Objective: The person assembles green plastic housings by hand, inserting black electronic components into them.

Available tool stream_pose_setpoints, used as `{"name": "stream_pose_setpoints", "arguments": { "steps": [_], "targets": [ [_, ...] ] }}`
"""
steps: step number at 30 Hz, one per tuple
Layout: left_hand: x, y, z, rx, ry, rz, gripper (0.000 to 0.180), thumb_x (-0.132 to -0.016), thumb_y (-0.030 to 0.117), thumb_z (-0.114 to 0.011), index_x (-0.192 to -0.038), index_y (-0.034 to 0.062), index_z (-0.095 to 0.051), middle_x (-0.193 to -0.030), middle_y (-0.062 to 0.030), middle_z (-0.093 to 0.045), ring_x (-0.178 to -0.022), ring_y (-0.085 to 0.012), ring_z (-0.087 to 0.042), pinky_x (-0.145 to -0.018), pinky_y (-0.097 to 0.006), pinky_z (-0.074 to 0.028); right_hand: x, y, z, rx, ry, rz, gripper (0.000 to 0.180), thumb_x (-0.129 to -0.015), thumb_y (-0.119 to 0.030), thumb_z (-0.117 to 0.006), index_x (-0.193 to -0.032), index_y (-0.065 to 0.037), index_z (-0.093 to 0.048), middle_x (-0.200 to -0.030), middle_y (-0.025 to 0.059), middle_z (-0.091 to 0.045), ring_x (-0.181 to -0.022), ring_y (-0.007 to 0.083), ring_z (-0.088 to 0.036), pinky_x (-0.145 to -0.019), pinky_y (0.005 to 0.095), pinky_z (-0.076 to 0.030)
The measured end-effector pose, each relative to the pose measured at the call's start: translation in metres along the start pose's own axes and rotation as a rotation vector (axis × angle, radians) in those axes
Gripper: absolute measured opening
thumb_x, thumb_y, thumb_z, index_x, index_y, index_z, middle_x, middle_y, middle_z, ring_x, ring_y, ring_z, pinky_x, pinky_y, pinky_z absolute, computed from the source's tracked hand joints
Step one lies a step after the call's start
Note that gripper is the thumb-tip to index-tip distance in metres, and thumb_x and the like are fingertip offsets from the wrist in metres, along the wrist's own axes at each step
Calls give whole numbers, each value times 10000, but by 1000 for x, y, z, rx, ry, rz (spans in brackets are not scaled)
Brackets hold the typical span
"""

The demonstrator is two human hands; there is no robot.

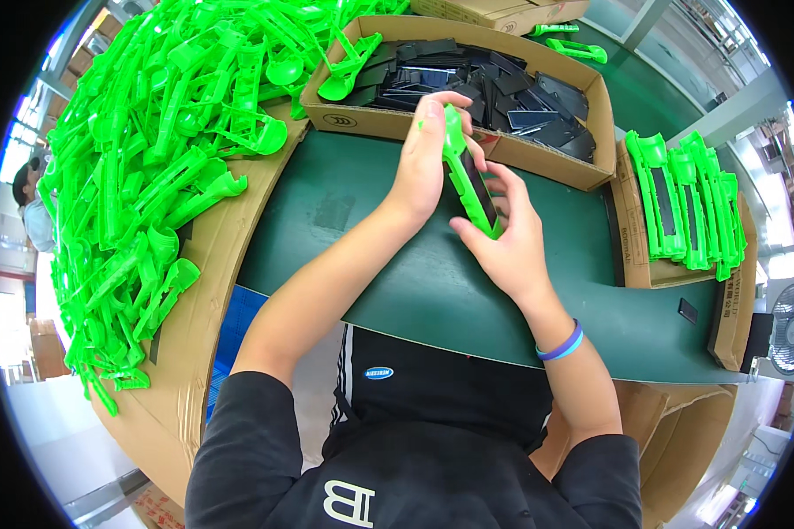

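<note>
Between my two hands, above the green tabletop, is a bright green plastic frame with a black panel set along its length. My left hand wraps the frame's upper end, fingers curled behind it. Around the lower end closes my right hand, thumb on the near side and fingers on the far side. Just beyond my hands, a cardboard box holds many loose black panels. A single green piece lies across that box's left end.
To the left, a huge heap of green frames spreads over cardboard. Frames with black panels stand in a carton at right. A small black piece lies near the right edge. A fan and a distant person are visible.
</note>
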State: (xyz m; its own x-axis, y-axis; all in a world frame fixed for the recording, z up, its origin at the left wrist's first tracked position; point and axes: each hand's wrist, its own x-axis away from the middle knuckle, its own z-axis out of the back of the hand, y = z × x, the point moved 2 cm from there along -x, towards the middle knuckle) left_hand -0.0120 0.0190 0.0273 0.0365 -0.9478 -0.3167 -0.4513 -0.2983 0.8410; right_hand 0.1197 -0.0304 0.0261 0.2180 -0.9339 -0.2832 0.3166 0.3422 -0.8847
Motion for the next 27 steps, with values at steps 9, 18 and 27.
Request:
{"name": "stream_pose_setpoints", "arguments": {
  "steps": [9,18,27],
  "targets": [
    [1,3,-7,367,56,173,542,-939,504,-259,-1097,24,-456,-963,-173,-579,-865,-287,-603,-765,-433,-496,-7,17,2,-472,-212,-355,214,-928,-210,-498,-1008,-15,-539,-604,65,-564,-423,101,-481,-385,212,-381],
    [3,-2,1,447,-24,182,523,-933,509,-279,-1019,35,-483,-888,-148,-579,-818,-270,-593,-762,-436,-493,-6,20,-2,-516,-177,-426,183,-923,-193,-501,-864,-28,-554,-567,51,-553,-389,94,-475,-346,224,-357],
    [13,1,-17,334,81,66,416,-951,441,-323,-1227,130,-336,-1121,-171,-499,-949,-293,-565,-859,-440,-465,-8,23,1,-279,-41,-294,204,-919,-170,-484,-1000,-4,-569,-637,56,-586,-528,117,-547,-496,253,-442]
  ]
}}
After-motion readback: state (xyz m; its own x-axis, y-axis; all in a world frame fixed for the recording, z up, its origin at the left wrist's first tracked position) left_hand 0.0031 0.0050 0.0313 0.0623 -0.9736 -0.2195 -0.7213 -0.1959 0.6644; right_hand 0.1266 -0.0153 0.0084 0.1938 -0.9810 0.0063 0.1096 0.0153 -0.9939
